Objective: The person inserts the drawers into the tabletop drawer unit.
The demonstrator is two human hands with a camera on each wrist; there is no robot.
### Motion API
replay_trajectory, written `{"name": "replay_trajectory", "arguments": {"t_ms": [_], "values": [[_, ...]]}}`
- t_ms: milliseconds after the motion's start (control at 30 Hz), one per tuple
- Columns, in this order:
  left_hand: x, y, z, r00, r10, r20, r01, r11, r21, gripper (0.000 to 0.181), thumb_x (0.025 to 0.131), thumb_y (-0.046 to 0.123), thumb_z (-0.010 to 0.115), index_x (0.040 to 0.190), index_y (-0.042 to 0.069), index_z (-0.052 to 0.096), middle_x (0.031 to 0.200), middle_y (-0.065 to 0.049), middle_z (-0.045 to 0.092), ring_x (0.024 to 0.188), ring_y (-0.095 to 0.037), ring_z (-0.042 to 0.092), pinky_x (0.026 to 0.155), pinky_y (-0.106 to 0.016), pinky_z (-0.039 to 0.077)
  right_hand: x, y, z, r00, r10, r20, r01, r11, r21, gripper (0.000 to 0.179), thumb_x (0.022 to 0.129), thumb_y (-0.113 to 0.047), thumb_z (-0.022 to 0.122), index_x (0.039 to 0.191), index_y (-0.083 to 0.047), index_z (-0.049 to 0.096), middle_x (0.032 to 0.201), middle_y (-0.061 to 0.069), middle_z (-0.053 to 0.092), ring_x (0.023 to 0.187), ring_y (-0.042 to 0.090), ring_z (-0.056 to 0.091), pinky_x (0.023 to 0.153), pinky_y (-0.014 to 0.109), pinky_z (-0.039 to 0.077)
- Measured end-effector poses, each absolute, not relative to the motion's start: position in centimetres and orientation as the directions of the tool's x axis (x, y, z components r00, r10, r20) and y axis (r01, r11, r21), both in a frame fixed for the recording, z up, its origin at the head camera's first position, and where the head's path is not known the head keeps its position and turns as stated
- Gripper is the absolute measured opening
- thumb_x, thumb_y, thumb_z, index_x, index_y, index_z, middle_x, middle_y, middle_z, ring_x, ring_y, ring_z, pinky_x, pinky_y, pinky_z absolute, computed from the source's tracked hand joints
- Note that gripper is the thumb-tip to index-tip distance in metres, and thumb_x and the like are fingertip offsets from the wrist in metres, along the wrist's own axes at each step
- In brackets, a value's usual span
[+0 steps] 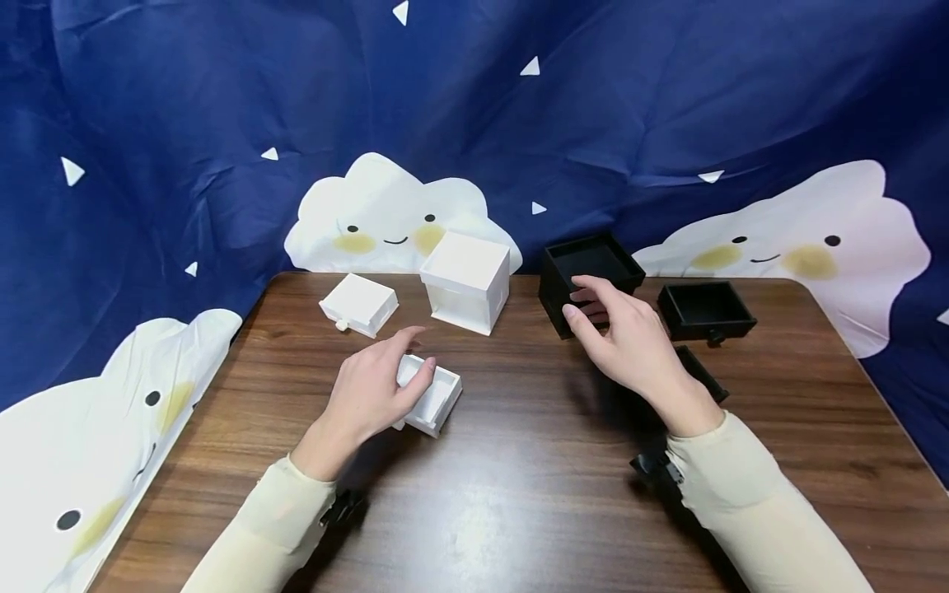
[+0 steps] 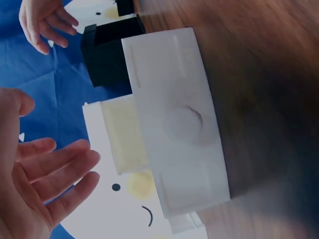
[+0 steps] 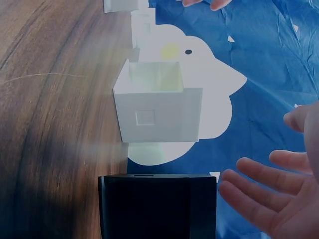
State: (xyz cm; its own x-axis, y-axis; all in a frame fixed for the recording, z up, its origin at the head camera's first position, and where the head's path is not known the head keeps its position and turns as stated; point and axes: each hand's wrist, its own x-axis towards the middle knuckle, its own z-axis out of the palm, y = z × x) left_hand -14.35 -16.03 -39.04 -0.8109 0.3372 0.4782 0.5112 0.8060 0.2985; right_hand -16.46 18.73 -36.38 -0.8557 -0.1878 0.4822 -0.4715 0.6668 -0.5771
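My left hand [image 1: 374,385] hovers over a small white drawer [image 1: 442,387], fingers loosely bent and holding nothing. In the left wrist view the drawer's front [image 2: 174,119] with its round knob fills the middle, apart from the fingers. My right hand [image 1: 630,339] is held in front of a black box frame [image 1: 552,292] with an open top, partly covering it. Nothing lies between its relaxed fingers. The right wrist view shows those fingers beside the black box [image 3: 149,209], with the white box [image 3: 159,117] farther off.
A white box frame [image 1: 460,263] stands at the table's back, with another white drawer [image 1: 359,301] to its left. On the right lie a black drawer [image 1: 708,309] with a knob and a second black piece [image 1: 702,375], partly hidden by my right wrist. A blue curtain [image 1: 474,99] hangs behind.
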Motion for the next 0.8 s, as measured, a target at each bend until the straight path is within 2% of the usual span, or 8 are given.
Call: {"name": "replay_trajectory", "arguments": {"t_ms": [267, 533, 800], "values": [[-13.8, -17.4, -39.6, -0.810, 0.298, 0.505, 0.497, 0.806, 0.321, 0.042, 0.097, 0.033, 0.068, 0.131, 0.009, 0.072, 0.104, -0.006, 0.082, 0.096, -0.026, 0.078, 0.077, -0.051, 0.062, -17.3, 18.0, -36.9, -0.871, -0.196, 0.450, -0.464, 0.627, -0.625, 0.040, 0.107, -0.019, 0.065, 0.144, -0.002, 0.062, 0.119, 0.018, 0.079, 0.099, 0.030, 0.079, 0.086, 0.049, 0.065], [-12.9, -18.5, -39.8, -0.784, 0.271, 0.558, 0.534, 0.753, 0.384, 0.031, 0.096, 0.023, 0.070, 0.120, 0.005, 0.074, 0.090, -0.001, 0.080, 0.072, -0.017, 0.072, 0.066, -0.036, 0.058, -18.2, 17.2, -37.4, -0.872, -0.212, 0.441, -0.467, 0.631, -0.620, 0.047, 0.108, -0.021, 0.064, 0.151, -0.006, 0.057, 0.124, 0.019, 0.077, 0.101, 0.032, 0.078, 0.089, 0.051, 0.065], [-12.0, -19.5, -40.0, -0.847, 0.243, 0.474, 0.472, 0.754, 0.457, 0.025, 0.097, 0.021, 0.071, 0.118, 0.008, 0.074, 0.085, 0.004, 0.078, 0.067, -0.007, 0.069, 0.065, -0.030, 0.058, -19.5, 16.2, -37.8, -0.899, -0.226, 0.376, -0.430, 0.623, -0.653, 0.056, 0.110, -0.027, 0.061, 0.161, -0.013, 0.046, 0.133, 0.020, 0.073, 0.107, 0.035, 0.078, 0.095, 0.054, 0.063]]}}
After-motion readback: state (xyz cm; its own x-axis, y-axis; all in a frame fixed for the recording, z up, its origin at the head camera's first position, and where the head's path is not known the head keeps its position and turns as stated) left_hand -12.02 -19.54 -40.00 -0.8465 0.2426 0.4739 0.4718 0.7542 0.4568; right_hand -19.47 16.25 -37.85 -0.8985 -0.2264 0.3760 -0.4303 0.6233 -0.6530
